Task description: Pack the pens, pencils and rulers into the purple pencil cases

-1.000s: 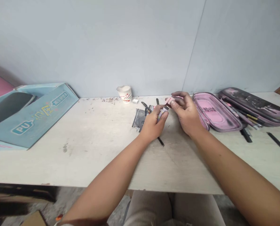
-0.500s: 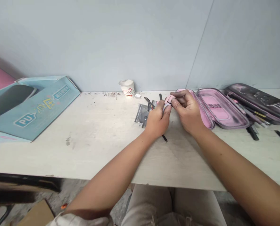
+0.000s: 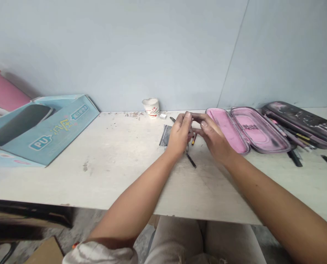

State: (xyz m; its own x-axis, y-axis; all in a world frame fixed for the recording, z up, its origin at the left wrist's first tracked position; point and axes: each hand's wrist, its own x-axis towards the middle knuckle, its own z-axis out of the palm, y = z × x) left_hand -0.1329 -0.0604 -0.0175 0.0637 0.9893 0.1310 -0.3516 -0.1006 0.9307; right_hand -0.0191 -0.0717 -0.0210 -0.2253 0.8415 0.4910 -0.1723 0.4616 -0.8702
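Note:
My left hand (image 3: 180,135) and my right hand (image 3: 212,138) meet fingertip to fingertip above a small heap of pens at the back middle of the white table (image 3: 119,172). Both hands have their fingers curved and pressed together. Whatever lies between them is hidden. Under the hands lie an orange pencil (image 3: 193,139), a black pen (image 3: 191,160) and a grey plastic packet (image 3: 165,135). An open pink pencil case (image 3: 248,129) lies just right of my right hand.
A dark pencil case (image 3: 301,120) with pens spilling from it lies at the far right, with loose black pens (image 3: 294,158) in front. A paper cup (image 3: 151,107) and a white eraser (image 3: 162,116) stand by the wall. A blue box (image 3: 56,128) is on the left.
The pink item pinched in my right fingers no longer shows. Both hands have come closer together and lower over the pens, fingertips now touching.

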